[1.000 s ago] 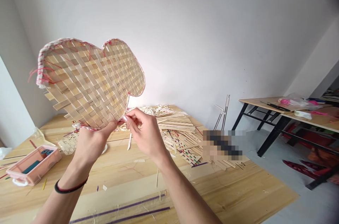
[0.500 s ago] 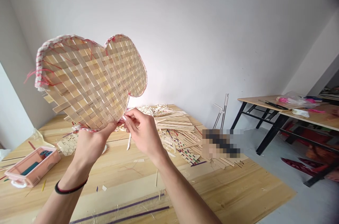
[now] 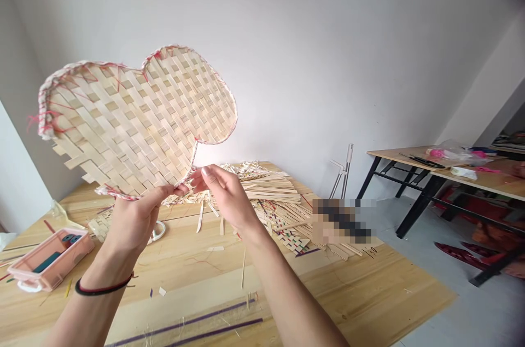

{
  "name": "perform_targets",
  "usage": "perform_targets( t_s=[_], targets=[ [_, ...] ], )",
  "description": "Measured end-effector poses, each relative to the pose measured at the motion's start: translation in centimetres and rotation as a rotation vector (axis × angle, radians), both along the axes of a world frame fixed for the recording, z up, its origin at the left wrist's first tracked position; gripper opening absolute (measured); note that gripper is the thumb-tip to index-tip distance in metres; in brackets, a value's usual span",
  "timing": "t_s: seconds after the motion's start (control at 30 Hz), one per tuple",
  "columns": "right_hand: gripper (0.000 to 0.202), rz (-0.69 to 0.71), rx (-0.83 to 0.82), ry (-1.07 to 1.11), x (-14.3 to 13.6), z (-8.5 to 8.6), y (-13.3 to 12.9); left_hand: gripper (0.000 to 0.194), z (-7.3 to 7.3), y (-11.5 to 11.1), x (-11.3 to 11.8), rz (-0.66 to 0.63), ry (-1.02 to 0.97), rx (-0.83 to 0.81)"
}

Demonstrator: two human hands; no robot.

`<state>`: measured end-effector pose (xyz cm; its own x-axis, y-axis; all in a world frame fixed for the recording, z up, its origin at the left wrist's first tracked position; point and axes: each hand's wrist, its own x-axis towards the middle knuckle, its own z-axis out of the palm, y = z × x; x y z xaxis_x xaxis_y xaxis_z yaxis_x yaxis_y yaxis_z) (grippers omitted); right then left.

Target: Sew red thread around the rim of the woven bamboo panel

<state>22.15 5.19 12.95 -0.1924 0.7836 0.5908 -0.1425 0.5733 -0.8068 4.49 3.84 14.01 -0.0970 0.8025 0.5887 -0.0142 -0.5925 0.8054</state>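
Note:
A lobed, woven bamboo-strip panel (image 3: 135,122) is raised above the table. White braided trim (image 3: 74,67), stitched with red thread, follows most of its outline, while loose strip ends stick out at the lower left. My left hand (image 3: 141,210) is closed on the panel's lower edge, thumb along the near side. My right hand (image 3: 225,188) is beside the lower right edge, its fingers bent together against the trim. Whatever lies between those fingertips is too small to make out. Red thread ends (image 3: 35,120) hang at the panel's left corner.
On the wooden table (image 3: 197,276) lie a pile of bamboo strips (image 3: 270,188), a coloured woven piece (image 3: 292,240) and white-handled scissors (image 3: 159,231). A pink box (image 3: 53,265) with thread spools stands left. Another table (image 3: 404,158) is at right, beyond a blurred patch.
The panel has turned to show its face more fully, its left side shifting left. My right fingers have loosened a little from the edge and moved slightly right.

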Motion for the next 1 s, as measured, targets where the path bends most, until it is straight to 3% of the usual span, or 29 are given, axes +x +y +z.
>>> perform_targets(
  t_s=[0.17,0.53,0.77,1.0],
  targets=[
    [0.037,0.25,-0.18,0.139,0.1,0.3,0.2,0.013,-0.1,0.1,0.5,-0.245,-0.112,-0.045],
    [0.045,0.39,-0.248,0.208,-0.5,0.8,-0.2,0.013,0.0,0.0,0.6,-0.285,-0.098,-0.081],
    [0.035,0.377,-0.26,0.361,-1.8,0.6,-0.7,0.039,-0.1,0.0,0.5,-0.283,-0.189,-0.102],
    [0.034,0.215,-0.297,0.432,-2.4,0.6,-1.0,0.045,-0.4,0.1,0.9,-0.304,-0.22,-0.093]
  ],
)
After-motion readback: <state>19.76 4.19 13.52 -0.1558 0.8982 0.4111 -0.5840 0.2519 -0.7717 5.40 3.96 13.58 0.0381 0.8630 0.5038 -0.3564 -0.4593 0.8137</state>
